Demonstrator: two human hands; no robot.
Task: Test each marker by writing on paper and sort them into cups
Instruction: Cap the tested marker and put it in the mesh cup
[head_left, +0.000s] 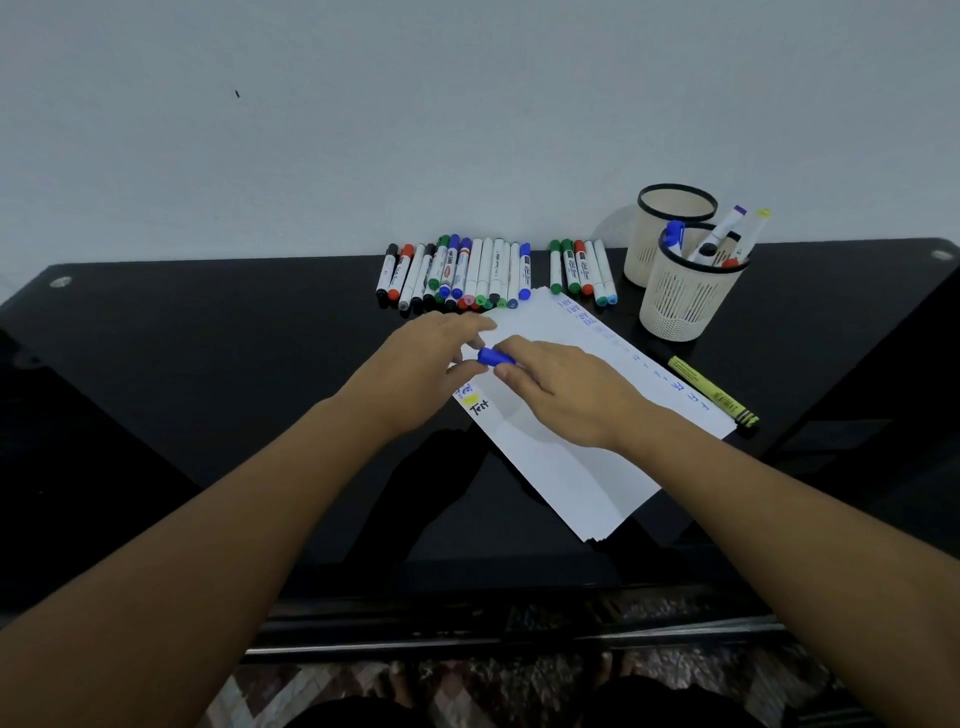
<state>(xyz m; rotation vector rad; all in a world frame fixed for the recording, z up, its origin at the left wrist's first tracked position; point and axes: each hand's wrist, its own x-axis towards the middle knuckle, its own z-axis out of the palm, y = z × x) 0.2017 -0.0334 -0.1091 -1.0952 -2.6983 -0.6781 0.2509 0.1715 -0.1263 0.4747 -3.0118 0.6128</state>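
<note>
Both hands meet over the white paper (561, 457) on a blue marker (494, 357). My left hand (426, 364) pinches its left end and my right hand (561, 387) grips the rest, hiding most of the body. Near the paper's left corner are blue scribbles, a yellow mark and the black word "Test". Several markers lie in a row (457, 273) by the wall, with a smaller group (582, 270) to its right. The nearer slotted cup (680, 306) holds several markers. The cup behind it (675, 213) shows nothing inside.
A yellow highlighter (712, 391) lies on the black glossy table (208, 364) right of the paper, below the cups. A pale wall stands right behind the table. The table's front edge runs close to my body, with patterned floor below.
</note>
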